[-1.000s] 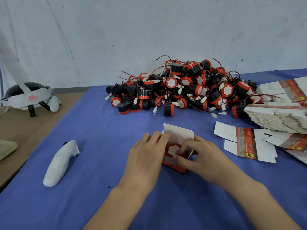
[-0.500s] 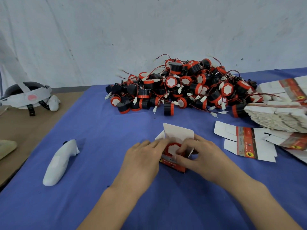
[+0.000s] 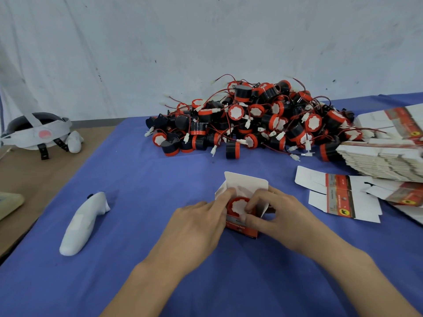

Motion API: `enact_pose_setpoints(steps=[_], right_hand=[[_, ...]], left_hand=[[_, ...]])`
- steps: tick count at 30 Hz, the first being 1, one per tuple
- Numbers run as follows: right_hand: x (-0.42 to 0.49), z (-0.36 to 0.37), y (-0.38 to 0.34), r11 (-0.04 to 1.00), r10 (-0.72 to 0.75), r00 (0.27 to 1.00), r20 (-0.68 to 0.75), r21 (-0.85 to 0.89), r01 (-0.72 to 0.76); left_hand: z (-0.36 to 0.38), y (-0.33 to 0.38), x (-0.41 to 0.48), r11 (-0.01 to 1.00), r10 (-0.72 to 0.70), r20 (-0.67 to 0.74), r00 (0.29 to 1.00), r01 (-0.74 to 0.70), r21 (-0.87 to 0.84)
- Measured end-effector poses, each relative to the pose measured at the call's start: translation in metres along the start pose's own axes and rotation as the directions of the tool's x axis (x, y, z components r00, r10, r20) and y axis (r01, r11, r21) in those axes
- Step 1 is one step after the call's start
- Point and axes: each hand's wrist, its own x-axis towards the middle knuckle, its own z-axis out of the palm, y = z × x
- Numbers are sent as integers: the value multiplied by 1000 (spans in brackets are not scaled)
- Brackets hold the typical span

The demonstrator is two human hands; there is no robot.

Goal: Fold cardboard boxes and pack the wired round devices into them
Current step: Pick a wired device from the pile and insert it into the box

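A small folded cardboard box stands open on the blue cloth, its white top flap upright. A round red-and-white device sits in the box's mouth. My left hand holds the box's left side, fingertips at the left flap. My right hand grips the right side, its fingers pressing on the device. Behind lies a large pile of wired round devices. Flat unfolded boxes lie to the right.
A tall stack of flat boxes fills the right edge. A white controller lies on the cloth at left. A headset rests on the brown table beyond the cloth's left edge. A white wall closes the back.
My left hand has slid from over the box to its left side, uncovering the left flap. My right fingers stay on the device in the box mouth.
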Motion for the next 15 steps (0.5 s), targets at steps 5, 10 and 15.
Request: enact_pose_setpoints(steps=[5,10,15], right_hand=[[-1,1,4,999,-33,999,33,-5,33],[-3,-3,8,996,-60,998,17,68,59],[-5,0,13,987,-53,998,16,155,49]], left_hand=[[1,2,-3,999,29,1,1000,-29,36],[-7,3,-6,997,5,-149,989,-16,-73],[-2,-2,-10,982,-101,-168,981,72,-173]])
